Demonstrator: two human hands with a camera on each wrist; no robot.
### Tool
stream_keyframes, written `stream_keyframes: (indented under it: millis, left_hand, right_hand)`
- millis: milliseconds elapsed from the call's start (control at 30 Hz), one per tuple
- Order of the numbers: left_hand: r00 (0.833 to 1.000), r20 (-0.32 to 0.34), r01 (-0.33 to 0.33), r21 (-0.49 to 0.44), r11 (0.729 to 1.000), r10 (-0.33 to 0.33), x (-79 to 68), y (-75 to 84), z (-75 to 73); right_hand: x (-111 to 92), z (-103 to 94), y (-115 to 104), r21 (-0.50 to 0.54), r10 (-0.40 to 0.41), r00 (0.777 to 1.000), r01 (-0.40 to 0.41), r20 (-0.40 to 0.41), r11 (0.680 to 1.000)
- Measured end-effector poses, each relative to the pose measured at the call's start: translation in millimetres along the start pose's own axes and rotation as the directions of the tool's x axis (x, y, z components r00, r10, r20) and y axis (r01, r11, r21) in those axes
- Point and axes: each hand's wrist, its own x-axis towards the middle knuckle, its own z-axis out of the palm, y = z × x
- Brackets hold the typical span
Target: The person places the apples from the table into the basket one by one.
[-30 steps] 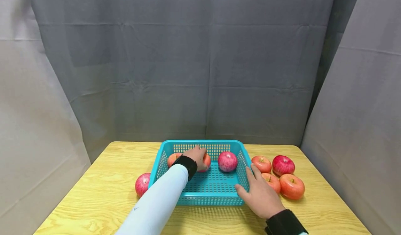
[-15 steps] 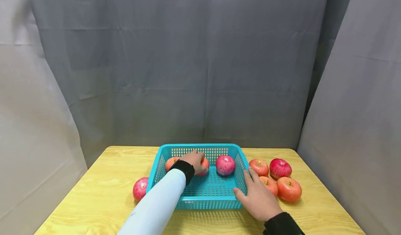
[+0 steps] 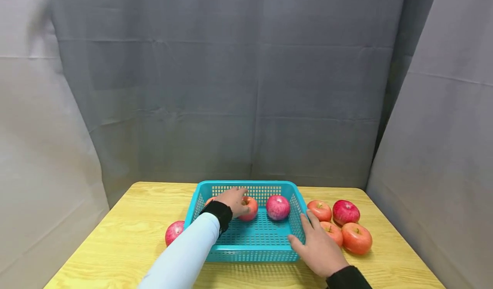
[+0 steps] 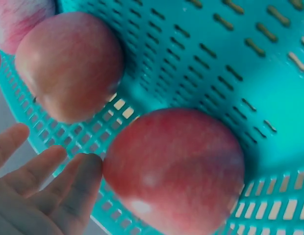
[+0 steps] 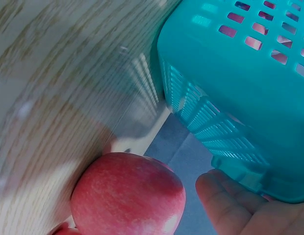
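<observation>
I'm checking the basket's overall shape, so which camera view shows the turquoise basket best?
The head view: it takes in nearly all of the turquoise basket, though the left arm hides its near left corner. The left wrist view shows part of its inside, close up; the right wrist view shows part of its outside.

The head camera looked forward and down from the near side of the table (image 3: 115, 246), far enough back to frame both far corners. The left wrist camera peered closely into the basket (image 3: 254, 254) — the right one, also near, faced its outer wall and the tabletop. All three shared the basket.
</observation>
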Motion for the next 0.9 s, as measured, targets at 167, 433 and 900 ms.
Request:
stream_keyframes:
  millis: [167, 433, 900]
  left_hand:
    - [1.000, -0.009, 0.022, 0.041, 0.999, -0.022, -6.4, -1.5, -10.8]
    - [0.999, 0.010, 0.032, 0.059, 0.998, -0.033, -30.0, -1.7, -39.9]
    - [0.990, -0.056, -0.129, 0.048, 0.990, 0.132, -80.7, -12.3, -86.2]
  right_hand:
    - [0, 2.1, 2, -0.004, -0.007, 1.000, 0.007, -0.003, 1.000]
    - [2, 2.1, 3, 0.002, -0.006, 1.000, 0.006, 0.009, 1.000]
    - [1, 0.2, -1, 0.003, -0.010, 1.000, 0.010, 0.020, 1.000]
